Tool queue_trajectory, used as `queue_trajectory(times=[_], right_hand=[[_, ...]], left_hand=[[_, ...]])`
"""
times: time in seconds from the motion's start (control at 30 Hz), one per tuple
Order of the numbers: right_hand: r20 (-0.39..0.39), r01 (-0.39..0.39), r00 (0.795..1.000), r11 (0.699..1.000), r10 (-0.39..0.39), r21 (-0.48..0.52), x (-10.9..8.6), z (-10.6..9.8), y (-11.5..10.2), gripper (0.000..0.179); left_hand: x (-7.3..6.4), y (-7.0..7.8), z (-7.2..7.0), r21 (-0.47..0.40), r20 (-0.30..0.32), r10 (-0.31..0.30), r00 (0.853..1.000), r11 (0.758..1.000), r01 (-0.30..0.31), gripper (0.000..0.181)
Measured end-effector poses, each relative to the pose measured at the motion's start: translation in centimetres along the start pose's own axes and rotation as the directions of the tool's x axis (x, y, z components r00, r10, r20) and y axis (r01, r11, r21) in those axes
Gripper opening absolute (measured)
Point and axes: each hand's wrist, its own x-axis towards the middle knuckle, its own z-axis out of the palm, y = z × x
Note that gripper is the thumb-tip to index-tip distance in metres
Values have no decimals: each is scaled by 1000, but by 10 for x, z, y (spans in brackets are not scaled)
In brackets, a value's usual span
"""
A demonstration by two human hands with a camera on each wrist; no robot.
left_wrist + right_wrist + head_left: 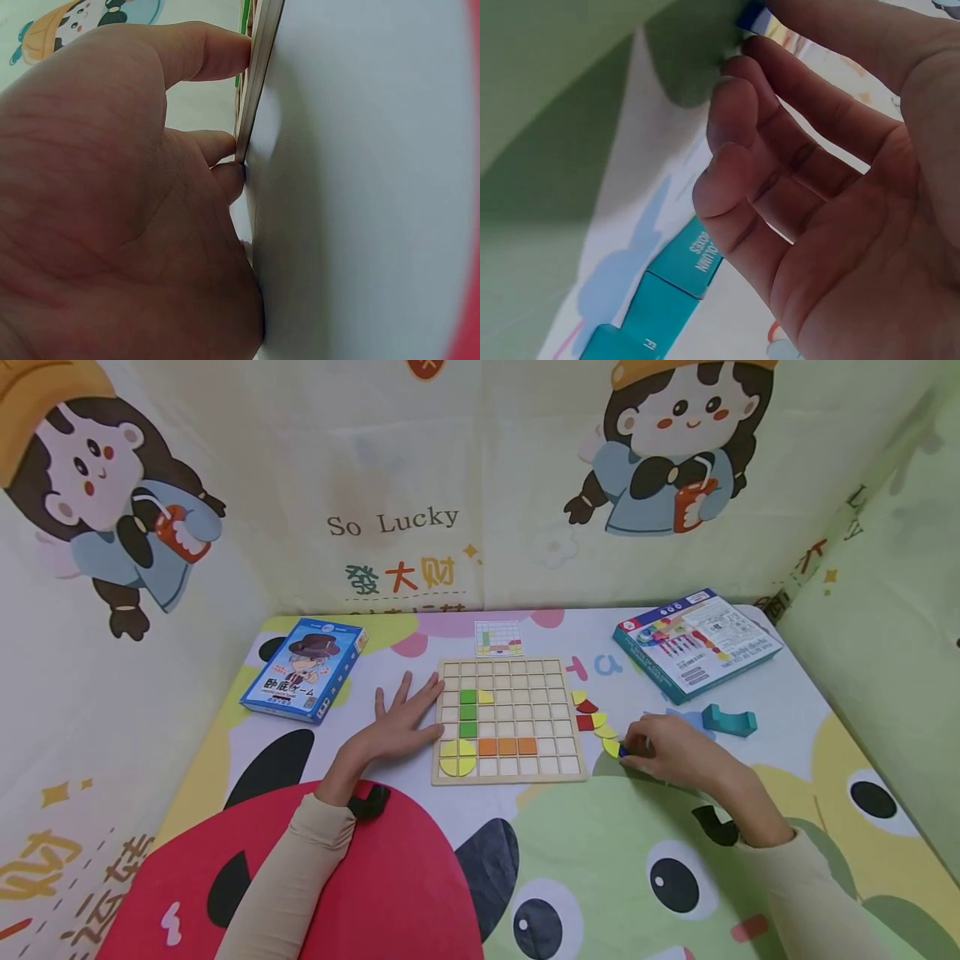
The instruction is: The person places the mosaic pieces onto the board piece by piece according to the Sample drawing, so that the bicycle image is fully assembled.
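A wooden grid board (528, 674) lies flat on the table. On it are three green squares (468, 712), one yellow piece (486, 697), a row of three orange squares (507, 747) and a yellow circle (457, 758) made of several pieces. My left hand (397, 724) touches the board's left edge, fingers spread; the left wrist view shows the thumb (214, 52) against that edge. To the right of the board, my right hand (667, 749) pinches a small blue piece (751, 16) between thumb and index finger. Its full shape is hidden.
Loose yellow and red pieces (586, 722) lie along the board's right side. A pattern card (498, 639) is behind the board. There is a blue box (303, 670) at left, a teal-edged box (697, 643) at right and a teal curved block (729, 721) near my right hand.
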Motion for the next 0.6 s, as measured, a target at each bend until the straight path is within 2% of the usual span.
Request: queue_trajectory(times=[0.6], right_hand=[[-10, -19, 1000, 999, 19, 31, 1, 3, 3, 14]], left_hand=[[0, 0, 0, 4, -1, -1, 1000, 1000, 1, 88]])
